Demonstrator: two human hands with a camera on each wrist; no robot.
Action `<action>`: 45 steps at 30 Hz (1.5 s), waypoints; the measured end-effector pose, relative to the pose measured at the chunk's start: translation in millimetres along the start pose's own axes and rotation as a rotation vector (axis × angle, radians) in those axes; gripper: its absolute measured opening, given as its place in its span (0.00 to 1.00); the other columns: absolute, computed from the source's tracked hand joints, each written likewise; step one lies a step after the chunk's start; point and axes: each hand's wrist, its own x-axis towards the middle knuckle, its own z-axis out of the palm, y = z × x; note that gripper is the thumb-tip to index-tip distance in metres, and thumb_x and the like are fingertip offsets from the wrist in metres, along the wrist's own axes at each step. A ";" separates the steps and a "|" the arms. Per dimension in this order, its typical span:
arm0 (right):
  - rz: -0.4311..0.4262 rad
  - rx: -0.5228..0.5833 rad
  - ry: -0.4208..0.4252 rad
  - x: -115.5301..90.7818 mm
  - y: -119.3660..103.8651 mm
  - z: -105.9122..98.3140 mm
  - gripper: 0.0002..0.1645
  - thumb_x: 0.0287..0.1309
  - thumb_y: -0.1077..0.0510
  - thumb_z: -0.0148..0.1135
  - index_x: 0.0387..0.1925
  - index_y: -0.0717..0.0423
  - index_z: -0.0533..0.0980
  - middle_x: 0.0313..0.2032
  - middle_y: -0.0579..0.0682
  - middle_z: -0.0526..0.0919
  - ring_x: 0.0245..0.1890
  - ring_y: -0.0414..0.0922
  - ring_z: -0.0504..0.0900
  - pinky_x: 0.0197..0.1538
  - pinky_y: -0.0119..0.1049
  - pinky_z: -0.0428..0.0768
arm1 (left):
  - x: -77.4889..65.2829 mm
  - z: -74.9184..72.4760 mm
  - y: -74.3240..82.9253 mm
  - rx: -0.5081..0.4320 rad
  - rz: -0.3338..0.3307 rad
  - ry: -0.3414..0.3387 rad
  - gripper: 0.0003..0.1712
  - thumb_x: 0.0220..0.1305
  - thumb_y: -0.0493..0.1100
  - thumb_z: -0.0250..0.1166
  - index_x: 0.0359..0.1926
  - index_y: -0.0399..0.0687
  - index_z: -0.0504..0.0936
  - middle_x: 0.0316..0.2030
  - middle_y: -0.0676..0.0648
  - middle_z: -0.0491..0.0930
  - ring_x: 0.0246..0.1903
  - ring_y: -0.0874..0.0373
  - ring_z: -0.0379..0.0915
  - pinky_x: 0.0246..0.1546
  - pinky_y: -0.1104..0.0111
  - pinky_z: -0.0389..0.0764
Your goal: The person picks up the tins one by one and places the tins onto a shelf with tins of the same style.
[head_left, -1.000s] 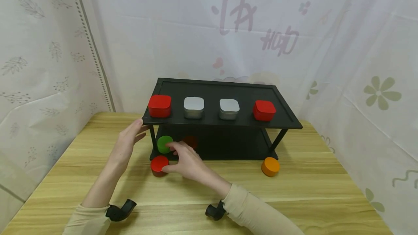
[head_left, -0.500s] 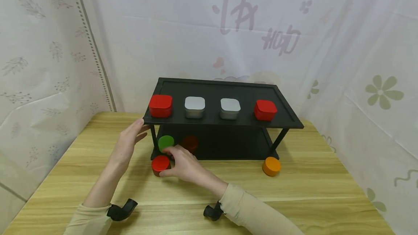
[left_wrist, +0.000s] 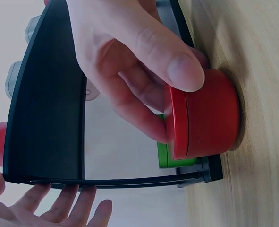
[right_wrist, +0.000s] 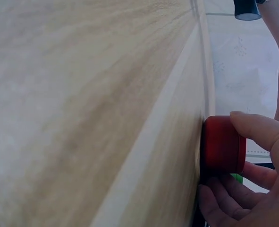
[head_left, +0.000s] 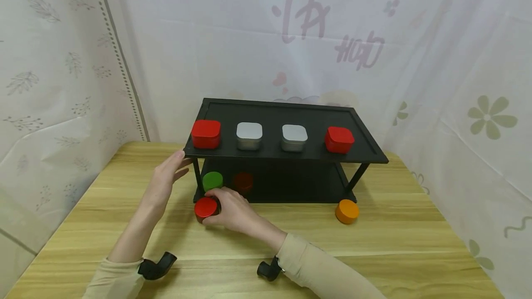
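My right hand [head_left: 234, 209] has its thumb and fingers around the sides of a red round tin [head_left: 206, 207], which stands on the table in front of the shelf's left end. In the left wrist view the thumb lies across the lid edge of the red round tin [left_wrist: 210, 116]. Just behind it, a green tin [head_left: 213, 180] sits on the lower tier of the black two-tier shelf [head_left: 278, 113]. With fingers extended, my left hand [head_left: 164, 181] touches the shelf's left end at the upper tier's front corner.
Along the upper tier stand a red square tin [head_left: 206, 134], two silver-white square tins [head_left: 249, 136] and another red square tin [head_left: 339, 140]. A dark red round tin [head_left: 243, 182] is in the lower tier's shade. Right of the shelf front lies an orange round tin [head_left: 347, 211].
My right hand has drawn back slightly from the green tin, and its fingers have come down around the red round tin. The left hand stays at the shelf corner.
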 end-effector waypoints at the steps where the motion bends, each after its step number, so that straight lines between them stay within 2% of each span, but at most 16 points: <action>1: 0.003 0.000 0.002 0.3 -0.1 0.1 0.35 0.44 0.42 0.73 0.56 0.41 0.73 0.49 0.37 0.79 0.47 0.33 0.76 0.47 0.25 0.76 | 0.0 0.1 -0.1 0.000 0.001 -0.001 0.32 0.72 0.62 0.39 0.66 0.50 0.67 0.64 0.49 0.68 0.61 0.59 0.67 0.65 0.55 0.68; 6: 0.006 0.004 0.003 1.9 -0.6 0.6 0.34 0.42 0.43 0.75 0.54 0.41 0.74 0.48 0.37 0.79 0.45 0.33 0.76 0.46 0.24 0.76 | -0.4 -0.7 -0.8 -0.003 0.015 -0.002 0.32 0.73 0.61 0.39 0.66 0.49 0.67 0.62 0.54 0.70 0.59 0.62 0.68 0.61 0.66 0.71; 9: 0.011 0.005 0.000 2.7 -0.1 1.0 0.33 0.42 0.43 0.75 0.53 0.40 0.75 0.47 0.36 0.79 0.45 0.32 0.76 0.45 0.24 0.76 | -0.7 -0.9 -1.2 -0.002 0.018 -0.006 0.32 0.73 0.61 0.39 0.66 0.49 0.67 0.62 0.53 0.70 0.59 0.62 0.68 0.59 0.70 0.72; 14: 0.025 0.014 -0.013 2.9 0.7 0.2 0.33 0.41 0.43 0.75 0.52 0.41 0.75 0.46 0.36 0.79 0.45 0.32 0.76 0.46 0.24 0.76 | -0.7 -0.5 -1.1 0.006 0.013 -0.011 0.32 0.72 0.61 0.39 0.66 0.50 0.67 0.63 0.50 0.69 0.60 0.60 0.67 0.60 0.68 0.72; 21: 0.057 0.070 -0.025 0.5 -0.4 -5.2 0.33 0.38 0.43 0.76 0.50 0.40 0.75 0.43 0.34 0.79 0.41 0.31 0.75 0.42 0.22 0.74 | 1.5 0.3 -1.2 0.008 -0.001 -0.003 0.32 0.72 0.62 0.39 0.66 0.51 0.67 0.62 0.52 0.69 0.60 0.60 0.68 0.62 0.65 0.71; 29: 0.056 0.146 -0.023 -2.7 2.7 -13.9 0.33 0.39 0.46 0.76 0.50 0.40 0.74 0.41 0.33 0.79 0.38 0.31 0.75 0.39 0.21 0.74 | 1.9 -0.5 -2.1 0.014 0.007 -0.009 0.33 0.72 0.62 0.38 0.67 0.49 0.66 0.64 0.48 0.67 0.59 0.62 0.67 0.56 0.81 0.72; 35: 0.053 0.199 -0.009 -6.0 6.3 -23.7 0.32 0.40 0.48 0.76 0.50 0.40 0.74 0.41 0.34 0.80 0.38 0.29 0.76 0.42 0.22 0.75 | 1.0 -0.4 -1.1 0.019 -0.003 -0.016 0.33 0.72 0.63 0.38 0.68 0.49 0.65 0.66 0.45 0.65 0.60 0.60 0.67 0.65 0.57 0.68; 37: 0.055 0.209 -0.005 -8.0 6.9 -27.2 0.31 0.40 0.49 0.76 0.50 0.41 0.73 0.42 0.34 0.80 0.39 0.30 0.76 0.43 0.22 0.76 | 1.1 -0.3 -1.2 0.018 -0.002 -0.017 0.33 0.72 0.63 0.38 0.67 0.51 0.66 0.66 0.45 0.65 0.60 0.61 0.67 0.65 0.55 0.68; 45: 0.059 0.249 0.013 -18.4 13.6 -40.4 0.32 0.42 0.50 0.76 0.51 0.41 0.73 0.42 0.35 0.80 0.40 0.30 0.76 0.44 0.22 0.77 | 1.6 -0.2 -2.2 0.025 0.022 -0.015 0.33 0.73 0.62 0.37 0.67 0.49 0.65 0.66 0.44 0.65 0.59 0.63 0.67 0.58 0.76 0.72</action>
